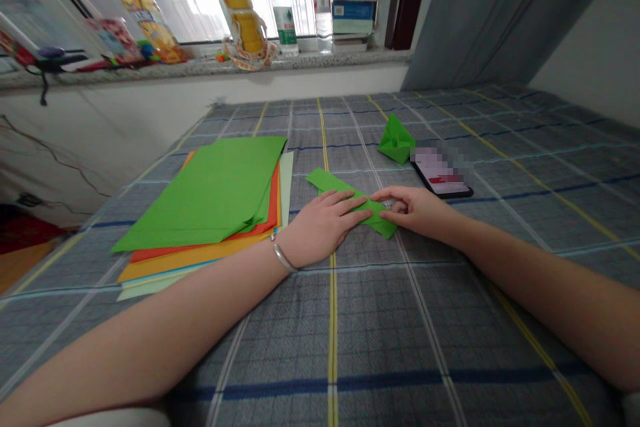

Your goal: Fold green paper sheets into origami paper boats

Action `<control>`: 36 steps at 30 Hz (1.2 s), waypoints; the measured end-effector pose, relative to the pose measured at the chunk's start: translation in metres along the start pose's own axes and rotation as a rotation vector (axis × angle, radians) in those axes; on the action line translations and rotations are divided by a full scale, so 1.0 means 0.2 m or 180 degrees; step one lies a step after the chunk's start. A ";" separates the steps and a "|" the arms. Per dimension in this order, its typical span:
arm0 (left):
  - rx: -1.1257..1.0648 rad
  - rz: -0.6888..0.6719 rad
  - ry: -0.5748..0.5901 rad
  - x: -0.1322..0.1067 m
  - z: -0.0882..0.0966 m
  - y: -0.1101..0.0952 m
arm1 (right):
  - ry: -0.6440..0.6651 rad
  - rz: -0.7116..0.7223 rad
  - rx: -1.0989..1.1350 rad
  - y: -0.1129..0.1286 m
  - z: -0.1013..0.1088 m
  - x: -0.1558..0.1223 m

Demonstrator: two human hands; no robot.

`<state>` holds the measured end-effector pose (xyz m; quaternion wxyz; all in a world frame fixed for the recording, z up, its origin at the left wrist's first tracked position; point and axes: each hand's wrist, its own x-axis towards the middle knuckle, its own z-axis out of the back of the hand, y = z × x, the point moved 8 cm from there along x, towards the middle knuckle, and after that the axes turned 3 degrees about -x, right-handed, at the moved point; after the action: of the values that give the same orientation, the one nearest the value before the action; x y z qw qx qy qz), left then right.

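A folded strip of green paper (331, 181) lies on the checked grey bedsheet (380, 320). My left hand (320, 225), with a silver bracelet on the wrist, lies flat on the paper's middle with the fingers stretched out. My right hand (416, 209) pinches the paper's right end between thumb and fingers. The part of the paper under both hands is hidden.
A stack of coloured paper sheets (210, 203), green on top, lies to the left. A finished green folded figure (396, 139) and a phone (443, 175) sit behind my right hand. Bottles (283, 7) and boxes line the window sill (210, 67).
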<state>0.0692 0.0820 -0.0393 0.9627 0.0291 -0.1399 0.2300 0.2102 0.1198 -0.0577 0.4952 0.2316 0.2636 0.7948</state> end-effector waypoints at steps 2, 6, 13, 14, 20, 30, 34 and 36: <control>-0.0053 -0.0046 0.0046 0.00 -0.01 0.00 | 0.0052 0.0069 -0.0245 0.01 0.00 0.00; -0.0087 -0.0162 0.0119 0.00 -0.02 0.00 | 0.0038 0.0678 -0.0703 0.08 0.01 -0.01; -0.0035 -0.0182 0.0267 0.00 -0.03 0.01 | -0.0135 0.0905 -0.0895 0.03 0.04 -0.02; -0.0060 -0.0196 0.0302 0.00 -0.03 0.01 | -0.0147 0.0892 -0.0920 0.02 0.04 -0.02; -0.0208 -0.0195 0.0344 0.00 -0.02 0.03 | 0.0189 0.1056 -0.0983 -0.02 0.04 -0.04; -0.0163 -0.0279 0.0338 -0.01 -0.02 0.00 | 0.0415 0.1305 -0.1069 0.07 0.05 -0.09; -0.0283 -0.0347 0.0346 -0.01 -0.02 -0.01 | 0.0305 0.1407 -0.1432 0.13 0.03 -0.10; -0.0334 -0.0422 0.0360 -0.01 -0.03 -0.02 | 0.0252 0.1511 -0.1628 0.16 0.01 -0.10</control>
<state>0.0714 0.0783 -0.0447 0.9823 -0.0252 -0.0949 0.1594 0.1988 0.0898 -0.0377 0.3280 0.1238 0.0139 0.9364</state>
